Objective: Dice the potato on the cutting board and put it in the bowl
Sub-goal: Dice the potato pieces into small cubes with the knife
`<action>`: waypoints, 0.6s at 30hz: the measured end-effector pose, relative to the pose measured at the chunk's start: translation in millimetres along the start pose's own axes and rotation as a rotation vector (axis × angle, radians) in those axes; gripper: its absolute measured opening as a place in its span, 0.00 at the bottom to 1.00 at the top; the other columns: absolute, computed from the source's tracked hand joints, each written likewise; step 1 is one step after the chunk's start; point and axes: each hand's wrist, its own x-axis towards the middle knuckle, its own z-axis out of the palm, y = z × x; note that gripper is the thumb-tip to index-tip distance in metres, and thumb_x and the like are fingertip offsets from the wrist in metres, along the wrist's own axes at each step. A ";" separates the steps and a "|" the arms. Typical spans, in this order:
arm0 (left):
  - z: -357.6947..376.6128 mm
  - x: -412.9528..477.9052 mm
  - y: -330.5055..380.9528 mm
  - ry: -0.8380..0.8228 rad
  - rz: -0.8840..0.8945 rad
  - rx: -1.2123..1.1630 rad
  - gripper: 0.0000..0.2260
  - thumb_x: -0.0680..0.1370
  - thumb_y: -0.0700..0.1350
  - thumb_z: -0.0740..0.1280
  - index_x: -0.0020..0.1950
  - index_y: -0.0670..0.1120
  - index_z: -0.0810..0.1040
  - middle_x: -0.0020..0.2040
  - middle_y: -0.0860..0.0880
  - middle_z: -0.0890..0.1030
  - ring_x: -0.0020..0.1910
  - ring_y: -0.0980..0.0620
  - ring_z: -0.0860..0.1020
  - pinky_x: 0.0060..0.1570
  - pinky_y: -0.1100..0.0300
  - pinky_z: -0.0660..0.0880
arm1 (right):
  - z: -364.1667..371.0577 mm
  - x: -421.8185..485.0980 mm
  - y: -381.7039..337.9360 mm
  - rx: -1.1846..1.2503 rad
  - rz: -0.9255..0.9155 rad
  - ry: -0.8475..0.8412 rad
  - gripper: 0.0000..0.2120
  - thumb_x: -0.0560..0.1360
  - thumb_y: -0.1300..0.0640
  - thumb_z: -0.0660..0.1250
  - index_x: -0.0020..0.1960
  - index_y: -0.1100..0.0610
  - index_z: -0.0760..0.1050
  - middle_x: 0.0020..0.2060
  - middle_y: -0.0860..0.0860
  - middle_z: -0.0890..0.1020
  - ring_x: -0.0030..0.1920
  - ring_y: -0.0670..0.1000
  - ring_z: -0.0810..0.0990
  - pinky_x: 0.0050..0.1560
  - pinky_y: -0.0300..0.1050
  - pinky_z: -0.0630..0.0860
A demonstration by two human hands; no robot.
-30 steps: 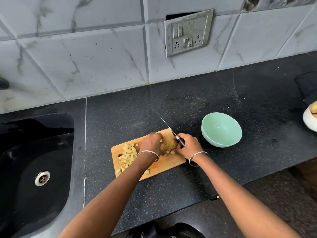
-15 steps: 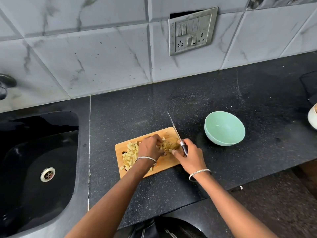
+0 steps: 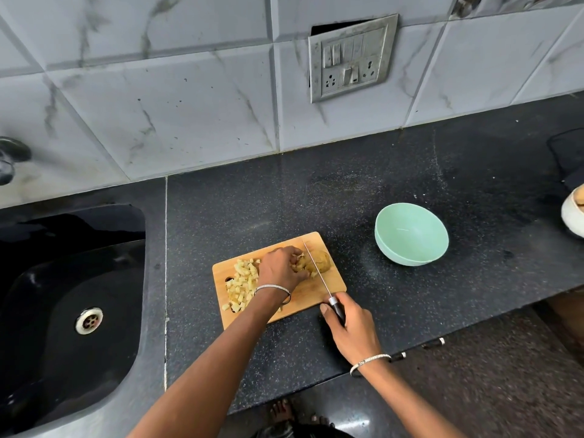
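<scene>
A wooden cutting board [image 3: 328, 287] lies on the black counter. A pile of pale potato dice [image 3: 241, 284] covers its left half. The uncut piece of potato [image 3: 320, 261] sits at the board's far right corner. My left hand [image 3: 281, 268] grips that piece from the left with curled fingers. My right hand [image 3: 350, 327] holds the black handle of a knife [image 3: 316, 268] just off the board's near right corner. The blade lies across the potato piece, pointing away from me. An empty mint-green bowl [image 3: 410, 233] stands to the right of the board.
A black sink [image 3: 63, 295] with a steel drain fills the left side, with a tap [image 3: 9, 159] above it. A white bowl [image 3: 573, 213] shows at the right edge. A switch plate [image 3: 352, 56] is on the tiled wall. The counter's front edge runs near my right wrist.
My right hand has drawn back toward me off the board, pulling the knife along the potato piece. My left hand still holds the piece. The camera view shifted slightly.
</scene>
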 end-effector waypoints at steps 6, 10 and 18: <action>1.0 1.3 -1.0 0.025 -0.013 -0.067 0.16 0.67 0.51 0.79 0.53 0.51 0.83 0.46 0.54 0.84 0.45 0.52 0.81 0.46 0.58 0.77 | -6.0 -4.5 3.6 0.028 -0.017 0.036 0.03 0.78 0.52 0.67 0.50 0.51 0.77 0.31 0.41 0.77 0.32 0.44 0.74 0.35 0.44 0.68; 2.0 -1.4 -8.2 0.062 -0.029 -0.130 0.14 0.66 0.51 0.80 0.48 0.51 0.84 0.43 0.53 0.84 0.41 0.54 0.80 0.44 0.59 0.77 | -6.6 -7.0 6.8 0.016 -0.015 0.032 0.03 0.78 0.52 0.67 0.49 0.51 0.76 0.29 0.40 0.74 0.30 0.43 0.71 0.35 0.47 0.69; -1.9 -8.4 -17.1 0.059 -0.049 -0.213 0.15 0.65 0.48 0.80 0.50 0.52 0.85 0.44 0.55 0.85 0.41 0.57 0.81 0.46 0.59 0.79 | -1.4 -7.2 2.5 -0.016 0.003 -0.055 0.09 0.78 0.45 0.64 0.54 0.48 0.75 0.37 0.46 0.83 0.38 0.52 0.81 0.39 0.51 0.74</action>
